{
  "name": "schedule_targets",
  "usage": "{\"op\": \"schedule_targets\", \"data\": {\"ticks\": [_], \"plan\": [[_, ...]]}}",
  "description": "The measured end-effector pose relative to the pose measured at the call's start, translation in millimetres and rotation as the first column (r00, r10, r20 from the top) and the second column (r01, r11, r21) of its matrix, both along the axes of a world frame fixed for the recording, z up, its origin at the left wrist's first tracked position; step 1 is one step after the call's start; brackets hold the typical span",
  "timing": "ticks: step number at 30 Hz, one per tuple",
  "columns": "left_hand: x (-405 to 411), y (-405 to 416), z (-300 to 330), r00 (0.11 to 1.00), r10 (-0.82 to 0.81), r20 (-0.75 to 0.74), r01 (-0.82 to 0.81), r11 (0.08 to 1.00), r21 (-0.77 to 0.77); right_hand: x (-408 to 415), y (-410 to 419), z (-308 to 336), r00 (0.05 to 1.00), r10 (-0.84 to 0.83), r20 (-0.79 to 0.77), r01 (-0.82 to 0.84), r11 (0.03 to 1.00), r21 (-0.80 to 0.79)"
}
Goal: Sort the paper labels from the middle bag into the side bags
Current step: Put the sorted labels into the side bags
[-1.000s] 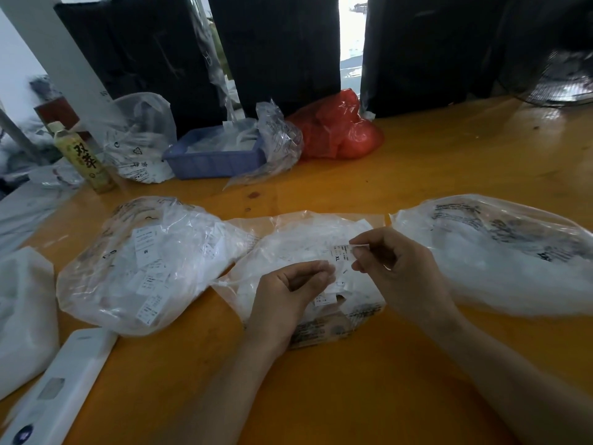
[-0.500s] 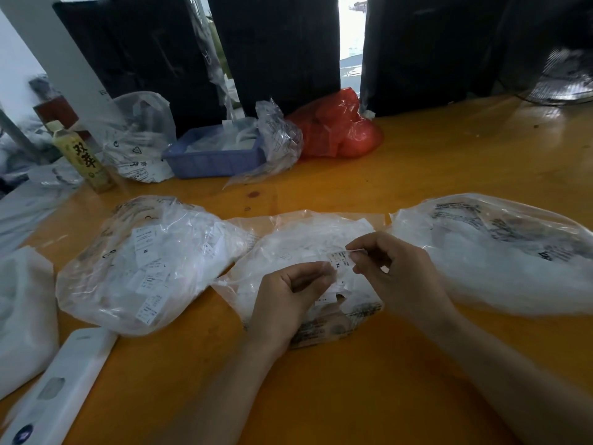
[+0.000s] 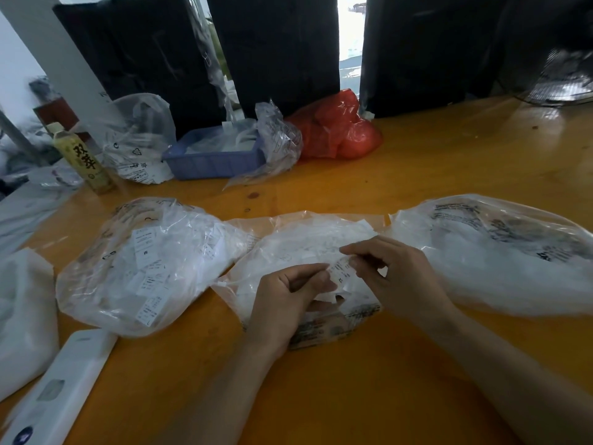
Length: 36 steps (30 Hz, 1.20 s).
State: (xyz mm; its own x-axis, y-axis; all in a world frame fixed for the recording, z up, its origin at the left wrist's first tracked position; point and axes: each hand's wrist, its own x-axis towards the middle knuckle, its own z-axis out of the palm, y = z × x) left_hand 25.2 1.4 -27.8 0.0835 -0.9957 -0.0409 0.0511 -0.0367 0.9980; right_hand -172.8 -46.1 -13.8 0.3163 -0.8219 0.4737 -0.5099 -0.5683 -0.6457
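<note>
thin white paper label (image 3: 340, 272), light and limp, pinched at opposite ends by left hand (image 3: 288, 300) and right hand (image 3: 394, 277) above the middle bag (image 3: 288, 239), near the table's front edge; likely best held by its edges.

The person's left hand (image 3: 285, 297) and right hand (image 3: 394, 277) are bare; both forearms are uncovered, no rings or watch showing.

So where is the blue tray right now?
In the head view the blue tray sits at the back of the table, left of centre, between a clear plastic bag on its left and a red bag on its right.
</note>
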Motion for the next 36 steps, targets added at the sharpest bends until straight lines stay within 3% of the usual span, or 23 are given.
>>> {"op": "schedule_targets", "data": {"ticks": [6,14,18,24,26,27,30,33,36], "plan": [[-2.3,-1.1,1.7,1.0,0.026,-0.016,-0.026,1.0,0.008,4.1,1.5,-0.6,0.979,-0.086,0.184,0.048,0.978,0.201],[-0.3,-3.0,1.2,0.998,0.058,-0.016,-0.058,0.998,-0.033,12.6,10.8,1.6,0.99,0.085,0.111,-0.103,0.981,0.164],[0.9,-3.7,-1.3,0.999,0.038,-0.016,-0.039,0.997,-0.064,11.3,10.5,0.7,0.99,0.056,0.132,-0.081,0.978,0.193],[7.8,-5.2,0.8,0.951,0.2,0.237,-0.136,0.955,-0.262,4.2,5.9,4.4,0.952,-0.097,0.291,0.035,0.977,0.212],[21.7,-4.4,13.1,0.847,0.399,0.351,-0.204,0.854,-0.478,0.2,5.9,8.2,0.934,-0.141,0.329,0.078,0.977,0.197],[33.6,-5.3,20.4,0.76,0.535,0.37,-0.237,0.758,-0.608,-3.0,5.3,11.2,0.929,-0.167,0.331,0.114,0.978,0.174],[81.5,-7.8,36.1,0.425,0.857,0.291,-0.34,0.449,-0.826,-19.6,-2.7,21.8,0.934,-0.28,0.223,0.275,0.96,0.052],[125.6,-3.0,42.0,0.211,0.928,0.308,-0.583,0.373,-0.722,-45.1,-18.5,28.0,0.897,-0.437,-0.061,0.431,0.898,-0.089],[157.1,3.2,41.6,0.144,0.885,0.442,-0.708,0.404,-0.579,-73.2,-35.0,24.3,0.735,-0.556,-0.388,0.542,0.826,-0.156]]}}
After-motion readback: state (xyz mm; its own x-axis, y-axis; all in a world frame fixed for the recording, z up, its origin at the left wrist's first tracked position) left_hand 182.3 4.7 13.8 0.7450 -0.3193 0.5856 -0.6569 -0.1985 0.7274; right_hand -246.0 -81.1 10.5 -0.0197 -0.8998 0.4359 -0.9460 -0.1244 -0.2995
